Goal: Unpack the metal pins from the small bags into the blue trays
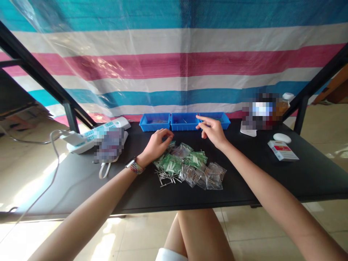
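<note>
My left hand (157,144) rests at the back left edge of a pile of small bags, its fingers curled together; what they hold, if anything, is hidden. With index finger stretched out and fingers apart, my right hand (214,133) hovers by the right end of the middle blue bin (183,127), holding nothing I can see. The pile has green-tinted bags (171,164) and clear bags (214,177) of small rod-like pieces. Loose silvery pins (164,178) lie in front. A thin piece shows inside the middle bin.
A left blue bin (154,127) and a right blue bin (226,123) flank the middle one. On the left are a power strip (100,131) and a blurred phone-like object (111,145). A small box (282,150) and a white oval object (282,138) lie on the right.
</note>
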Tool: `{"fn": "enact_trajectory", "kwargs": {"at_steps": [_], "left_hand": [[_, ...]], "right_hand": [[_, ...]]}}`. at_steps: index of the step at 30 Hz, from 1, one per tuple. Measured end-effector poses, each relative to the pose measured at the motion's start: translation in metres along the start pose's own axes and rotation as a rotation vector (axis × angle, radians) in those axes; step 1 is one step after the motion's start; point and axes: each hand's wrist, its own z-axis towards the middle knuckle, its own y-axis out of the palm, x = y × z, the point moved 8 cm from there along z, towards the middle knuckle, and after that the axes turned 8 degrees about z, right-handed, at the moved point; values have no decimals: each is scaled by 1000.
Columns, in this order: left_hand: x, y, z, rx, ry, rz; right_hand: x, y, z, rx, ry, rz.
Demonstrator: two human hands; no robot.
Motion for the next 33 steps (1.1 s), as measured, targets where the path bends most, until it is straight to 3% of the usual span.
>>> {"fn": "enact_trajectory", "kwargs": {"at_steps": [3,8,12,18,25,30,33], "left_hand": [[-2,3,0,-36,14,62],[2,9,-2,-116,28,96],[4,11,-2,-118,39,91],[5,12,-2,-125,43,96],[3,12,-1,-115,46,85],[5,9,-1,-73,63,70],[22,4,-2,-76,150,-7]], "right_hand": [[-2,-10,-1,-76,27,-132],[3,10,-22,-649,134,-405],[7,13,-30,-810,119,-539],[18,5,-28,-787,197,-578],[18,-14,-17,-648,321,-346],[8,-2,-18,-521,289,-19],[5,18,-25,-537,270,92]]}}
